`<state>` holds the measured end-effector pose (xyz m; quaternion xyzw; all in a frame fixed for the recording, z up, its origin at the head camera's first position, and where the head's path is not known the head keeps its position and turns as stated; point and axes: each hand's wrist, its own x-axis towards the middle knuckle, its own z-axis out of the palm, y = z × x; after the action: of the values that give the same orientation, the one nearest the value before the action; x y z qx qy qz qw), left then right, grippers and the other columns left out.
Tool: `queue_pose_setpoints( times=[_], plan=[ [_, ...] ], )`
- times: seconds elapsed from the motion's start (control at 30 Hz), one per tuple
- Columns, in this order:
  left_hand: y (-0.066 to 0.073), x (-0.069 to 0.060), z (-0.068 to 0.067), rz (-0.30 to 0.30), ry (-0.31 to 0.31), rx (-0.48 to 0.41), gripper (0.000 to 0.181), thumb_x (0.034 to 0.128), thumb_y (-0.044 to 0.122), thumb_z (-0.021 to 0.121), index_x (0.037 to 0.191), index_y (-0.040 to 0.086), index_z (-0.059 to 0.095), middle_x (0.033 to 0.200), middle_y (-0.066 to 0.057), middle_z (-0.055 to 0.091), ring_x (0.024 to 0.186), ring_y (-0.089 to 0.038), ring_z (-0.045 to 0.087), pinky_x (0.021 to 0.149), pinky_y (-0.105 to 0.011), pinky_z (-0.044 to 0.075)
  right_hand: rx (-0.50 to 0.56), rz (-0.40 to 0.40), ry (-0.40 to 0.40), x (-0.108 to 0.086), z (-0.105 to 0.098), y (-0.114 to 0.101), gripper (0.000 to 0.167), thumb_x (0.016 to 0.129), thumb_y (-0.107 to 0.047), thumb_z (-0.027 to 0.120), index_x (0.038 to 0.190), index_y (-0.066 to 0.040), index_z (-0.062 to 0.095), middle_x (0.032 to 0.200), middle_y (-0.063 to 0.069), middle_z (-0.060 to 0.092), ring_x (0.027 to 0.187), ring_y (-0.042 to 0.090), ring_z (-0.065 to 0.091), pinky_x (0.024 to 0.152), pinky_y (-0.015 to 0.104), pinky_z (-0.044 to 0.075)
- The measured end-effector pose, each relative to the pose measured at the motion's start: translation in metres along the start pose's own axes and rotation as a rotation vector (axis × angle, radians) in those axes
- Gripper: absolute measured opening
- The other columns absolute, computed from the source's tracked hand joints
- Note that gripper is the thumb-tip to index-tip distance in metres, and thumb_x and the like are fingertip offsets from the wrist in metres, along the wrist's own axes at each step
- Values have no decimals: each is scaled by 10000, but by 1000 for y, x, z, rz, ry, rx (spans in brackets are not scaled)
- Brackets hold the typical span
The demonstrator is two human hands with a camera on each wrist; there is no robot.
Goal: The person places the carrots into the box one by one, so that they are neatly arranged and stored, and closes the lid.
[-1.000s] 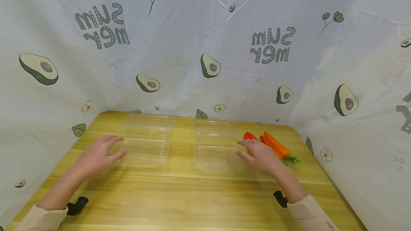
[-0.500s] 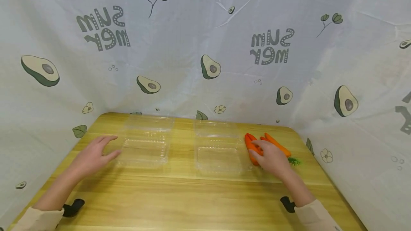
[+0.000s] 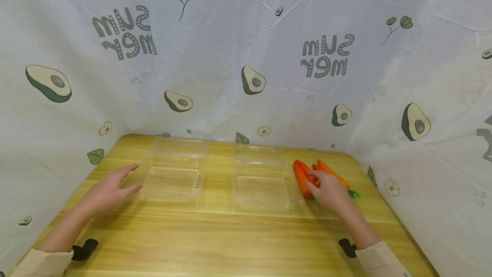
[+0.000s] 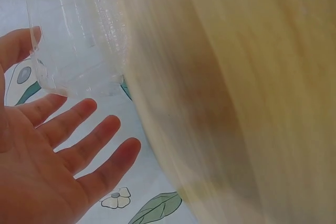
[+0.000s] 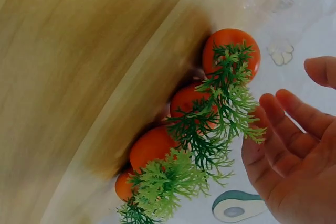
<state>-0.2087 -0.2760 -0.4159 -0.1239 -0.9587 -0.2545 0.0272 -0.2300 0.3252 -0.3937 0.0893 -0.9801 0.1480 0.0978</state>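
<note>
Several orange carrots (image 3: pixel 301 181) with feathery green tops (image 5: pixel 173 174) lie side by side at the right of the wooden table. Over them hovers my right hand (image 3: pixel 332 193), fingers spread and holding nothing; it hides part of the carrots. In the right wrist view the fingertips are close to the green leaves, and contact cannot be made out. My left hand (image 3: pixel 107 191) is held with parted fingers beside the left clear plastic container (image 3: pixel 173 181), gripping nothing. A second clear container (image 3: pixel 263 189) stands between the first one and the carrots. Both lids are up at the back.
A pale curtain (image 3: pixel 215 54) printed with avocados encloses the wooden table (image 3: pixel 215 243) at the back and sides. Black straps (image 3: pixel 85 249) show at both wrists.
My right hand has moved right, from the right container's edge to above the carrots, uncovering the leftmost ones. The left hand has drifted slightly left, away from its container.
</note>
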Motion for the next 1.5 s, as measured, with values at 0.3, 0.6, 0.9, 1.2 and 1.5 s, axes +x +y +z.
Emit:
queue_pose_setpoints(
  times=[0.3, 0.6, 0.9, 1.2, 1.5],
  plan=[
    [-5, 1, 0, -4, -38, -16, 772, 1009, 467, 574, 1534, -44, 333, 1507, -343, 383, 1257, -555, 487, 965, -694, 409, -20, 76, -23, -3, 5, 1, 433, 949, -278, 655, 1265, 18, 655, 603, 0, 468, 505, 146, 383, 486, 298, 299],
    [-6, -1, 0, -1, -60, -66, 788, 1020, 475, 550, 1554, -41, 286, 1526, -345, 352, 1203, -547, 542, 929, -673, 450, -37, 120, -36, -2, 8, 1, 467, 937, -310, 675, 1261, 26, 657, 666, 15, 540, 540, 161, 447, 491, 310, 336],
    [-9, 0, 0, -13, -71, -94, 801, 1012, 486, 560, 1564, -22, 278, 1529, -330, 364, 1215, -527, 536, 927, -670, 446, -67, 163, -59, 0, 11, 2, 469, 904, -338, 689, 1195, 30, 685, 994, 149, 722, 686, 198, 600, 554, 349, 470],
    [-9, 0, -1, -13, -86, -110, 803, 1000, 463, 595, 1566, -13, 281, 1516, -323, 390, 1194, -497, 559, 901, -640, 470, -110, 178, -90, 3, 13, -1, 367, 878, -367, 695, 1016, -28, 720, 877, 120, 702, 688, 247, 614, 513, 367, 406],
    [-9, 1, -1, -7, -85, -124, 801, 992, 442, 618, 1560, -22, 293, 1489, -324, 426, 1190, -482, 564, 895, -616, 484, -135, 189, -95, 3, 16, 0, 333, 865, -385, 708, 808, -63, 643, 690, 65, 596, 590, 232, 550, 504, 383, 426]
  ],
)
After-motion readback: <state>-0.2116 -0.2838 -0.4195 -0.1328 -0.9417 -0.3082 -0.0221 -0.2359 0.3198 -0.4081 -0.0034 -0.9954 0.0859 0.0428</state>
